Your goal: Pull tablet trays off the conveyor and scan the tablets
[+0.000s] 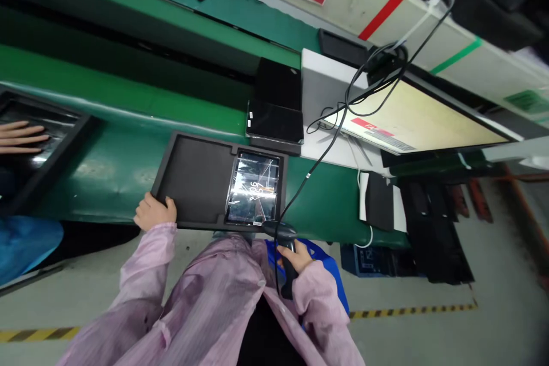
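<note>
The left hand (155,211) grasps the tray (195,180) at its 8 o'clock corner, fingers curled over the rim and thumb by the inner edge. The tray is a shallow black rectangle, matte and foam-like, with straight raised walls, lying flat on the smooth, shiny green bench covering (124,151). In its 3 o'clock end sits the tablet (253,189), a thin glossy slab with a dark border; its lit screen shows large white digits, streaked by reflections of the lights above.

The right hand (299,256) is clenched round the handle of the scanner (290,269), a dark, rounded, pistol-shaped body at 5 o'clock from the tablet. The scanner's head overlaps the tray's near edge in this view; whether they touch, I cannot tell. Nor can I tell whether its trigger is pressed. A slim black cable (309,175) crosses in front of the bench toward the scanner, and its upper part is gathered in loose loops beside the flat, pale-screened monitor (429,114), between 2 and 3 o'clock from the tray.

Near the tray's 1 o'clock side lies a stack of dark flat panels (274,123), the nearer surface sleek and bearing 2 small white labels. Just past 9 o'clock, another person's hand (21,137) lies spread over a shiny dark panel (60,120). The wearer's sleeves (148,266) are thin, wrinkled pink cloth.
</note>
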Demonstrator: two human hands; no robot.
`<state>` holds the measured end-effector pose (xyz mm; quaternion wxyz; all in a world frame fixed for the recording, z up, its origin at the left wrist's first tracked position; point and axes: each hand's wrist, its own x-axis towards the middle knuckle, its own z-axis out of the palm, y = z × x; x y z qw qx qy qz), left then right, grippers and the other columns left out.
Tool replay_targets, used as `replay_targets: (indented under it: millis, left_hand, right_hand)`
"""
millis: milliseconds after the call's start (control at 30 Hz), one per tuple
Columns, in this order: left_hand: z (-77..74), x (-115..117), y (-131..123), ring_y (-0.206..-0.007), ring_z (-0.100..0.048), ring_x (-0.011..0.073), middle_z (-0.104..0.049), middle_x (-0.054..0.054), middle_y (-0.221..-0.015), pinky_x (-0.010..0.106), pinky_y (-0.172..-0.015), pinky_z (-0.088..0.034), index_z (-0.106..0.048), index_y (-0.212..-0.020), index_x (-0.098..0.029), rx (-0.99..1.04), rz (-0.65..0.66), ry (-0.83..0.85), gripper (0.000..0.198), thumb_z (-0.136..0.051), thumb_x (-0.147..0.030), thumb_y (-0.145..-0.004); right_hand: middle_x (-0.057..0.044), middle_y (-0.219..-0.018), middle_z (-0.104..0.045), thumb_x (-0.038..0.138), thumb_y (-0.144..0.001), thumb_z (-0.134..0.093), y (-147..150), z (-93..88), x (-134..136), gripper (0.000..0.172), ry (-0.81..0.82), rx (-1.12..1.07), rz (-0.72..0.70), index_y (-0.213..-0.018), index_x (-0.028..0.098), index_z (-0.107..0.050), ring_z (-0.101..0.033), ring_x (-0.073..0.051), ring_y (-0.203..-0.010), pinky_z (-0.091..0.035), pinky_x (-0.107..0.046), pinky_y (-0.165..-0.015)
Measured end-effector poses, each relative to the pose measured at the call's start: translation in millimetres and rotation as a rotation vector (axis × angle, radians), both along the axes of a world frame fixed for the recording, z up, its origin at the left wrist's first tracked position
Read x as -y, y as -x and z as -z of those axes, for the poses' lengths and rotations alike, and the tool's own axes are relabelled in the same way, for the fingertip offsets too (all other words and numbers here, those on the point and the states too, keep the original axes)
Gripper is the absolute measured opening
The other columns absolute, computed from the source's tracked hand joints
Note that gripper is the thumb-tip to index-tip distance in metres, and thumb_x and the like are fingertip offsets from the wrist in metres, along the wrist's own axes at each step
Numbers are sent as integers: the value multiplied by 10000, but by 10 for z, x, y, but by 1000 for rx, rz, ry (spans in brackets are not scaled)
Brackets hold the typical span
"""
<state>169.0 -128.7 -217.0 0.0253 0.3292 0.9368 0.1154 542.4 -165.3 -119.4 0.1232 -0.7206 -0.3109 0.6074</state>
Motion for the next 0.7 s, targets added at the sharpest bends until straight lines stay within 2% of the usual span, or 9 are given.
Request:
replay_targets:
  millis: [300,533,700]
  left_hand:
    - [-12,35,12,-984,-548,363,-588,211,-1074,466,-761,-438,-448,-1254,-49,-35,41,-2,607,-409,-434,-786]
    - [-44,59,16,-990,-557,427,-589,268,-1067,535,-752,-465,-483,-1216,2,-4,55,-44,650,-402,-460,-765]
    - [-97,78,-31,-1033,-534,467,-562,300,-1127,593,-788,-447,-464,-1244,11,56,57,-86,691,-400,-486,-768]
  right_hand:
    - [76,-498,-506,211,-777,-543,163,0,38,167,-7,89,-5,-878,188,-411,-532,-122,-442,-440,-244,-462]
    - [54,-536,-535,205,-703,-628,223,35,62,252,9,162,34,-918,173,-500,-579,-154,-489,-476,-266,-513]
    - [40,-575,-545,197,-715,-608,277,-32,74,230,5,176,54,-924,162,-519,-577,-152,-479,-479,-267,-486]
